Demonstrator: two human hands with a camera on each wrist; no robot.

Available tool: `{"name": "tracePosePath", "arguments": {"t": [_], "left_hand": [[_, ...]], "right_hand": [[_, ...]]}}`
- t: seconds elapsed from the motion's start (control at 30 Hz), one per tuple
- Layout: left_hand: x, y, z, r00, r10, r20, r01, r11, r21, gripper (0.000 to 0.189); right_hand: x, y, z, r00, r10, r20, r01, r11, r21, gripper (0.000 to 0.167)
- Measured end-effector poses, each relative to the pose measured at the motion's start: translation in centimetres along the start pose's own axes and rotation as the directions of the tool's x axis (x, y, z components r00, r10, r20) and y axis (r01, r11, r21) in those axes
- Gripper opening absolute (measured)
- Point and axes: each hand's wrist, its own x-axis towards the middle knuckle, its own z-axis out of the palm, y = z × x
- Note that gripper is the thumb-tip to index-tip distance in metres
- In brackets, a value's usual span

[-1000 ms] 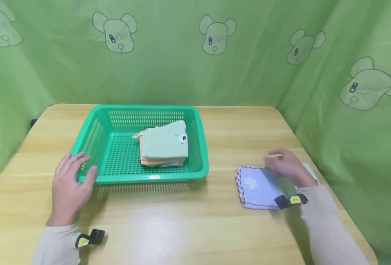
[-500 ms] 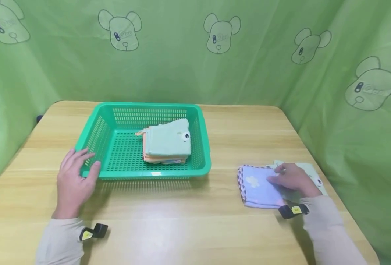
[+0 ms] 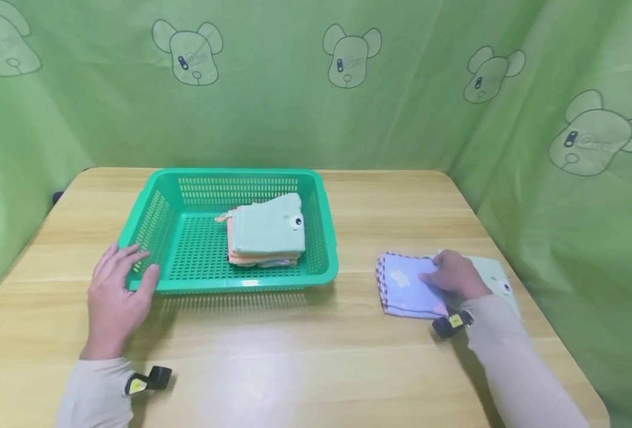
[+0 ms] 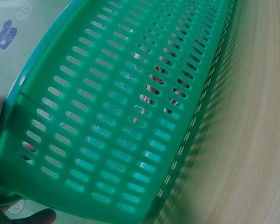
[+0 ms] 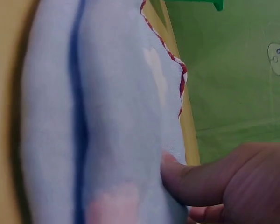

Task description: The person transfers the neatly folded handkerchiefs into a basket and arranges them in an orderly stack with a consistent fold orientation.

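My right hand [image 3: 455, 274] pinches a folded blue towel [image 3: 401, 285] with a white flower and a checked edge, thumb on top. In the right wrist view, the thumb presses on the towel's [image 5: 116, 116] face; the other fingers are mostly hidden. A pale green towel [image 3: 489, 273] with an eye patch lies beside it, partly under the hand and sleeve. My left hand [image 3: 119, 297] rests at the near left corner of the green plastic basket [image 3: 241, 285], fingers fairly straight over the rim. Inside, toward the right, lies a stack of folded towels [image 3: 267, 229], pale green on top.
The wooden table [image 3: 273, 356] carries everything. Green curtains [image 3: 273, 89] with bear prints hang behind it and at both sides. A strip of tabletop lies between the basket and the blue towel.
My right hand has taken hold of the blue towel's right part, and the towel has shifted slightly up and to the left, uncovering the green towel more. The left hand stays at the basket.
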Motion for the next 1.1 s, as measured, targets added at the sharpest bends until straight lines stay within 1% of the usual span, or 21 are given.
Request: {"name": "tracePosePath", "arguments": {"t": [0.1, 0.27, 0.47, 0.6, 0.73, 0.8, 0.9, 1.0, 1.1], "left_hand": [[0.0, -0.1, 0.0, 1.0, 0.0, 0.003, 0.0, 1.0, 0.002, 0.034], [-0.1, -0.1, -0.2, 1.0, -0.002, 0.001, 0.002, 1.0, 0.005, 0.034], [-0.1, -0.1, -0.1, 1.0, -0.005, 0.004, 0.005, 1.0, 0.006, 0.033], [-0.1, -0.3, 0.1, 1.0, -0.003, -0.001, 0.003, 1.0, 0.002, 0.033], [-0.2, -0.3, 0.1, 1.0, 0.005, -0.012, -0.005, 1.0, -0.005, 0.032], [-0.2, -0.3, 0.1, 1.0, 0.008, -0.016, -0.008, 1.0, -0.007, 0.032], [-0.2, -0.3, 0.1, 1.0, 0.008, -0.018, -0.008, 1.0, -0.006, 0.032], [-0.2, -0.3, 0.1, 1.0, 0.011, -0.02, -0.011, 1.0, -0.004, 0.032], [-0.2, -0.2, 0.1, 1.0, 0.015, -0.023, -0.015, 1.0, -0.005, 0.032]], "right_hand": [[1.3, -0.2, -0.1, 1.0, 0.016, 0.014, -0.017, 0.999, 0.031, 0.072], [3.9, -1.1, -0.1, 1.0, 0.013, 0.014, -0.014, 0.999, 0.03, 0.07], [6.3, -2.0, -0.1, 0.999, -0.026, -0.037, 0.026, 1.0, 0.004, 0.064], [7.5, -2.6, -0.3, 0.996, -0.046, -0.071, 0.044, 0.999, -0.032, 0.059], [7.9, -3.0, -0.2, 0.99, -0.075, -0.117, 0.064, 0.993, -0.095, 0.043], [8.0, -3.1, -0.1, 0.986, -0.092, -0.136, 0.074, 0.988, -0.132, 0.043], [8.2, -3.2, 0.1, 0.984, -0.11, -0.143, 0.087, 0.984, -0.157, 0.045], [8.3, -3.1, 0.3, 0.984, -0.115, -0.139, 0.095, 0.985, -0.142, 0.04], [8.5, -2.9, 0.3, 0.987, -0.101, -0.128, 0.09, 0.992, -0.088, 0.038]]}}
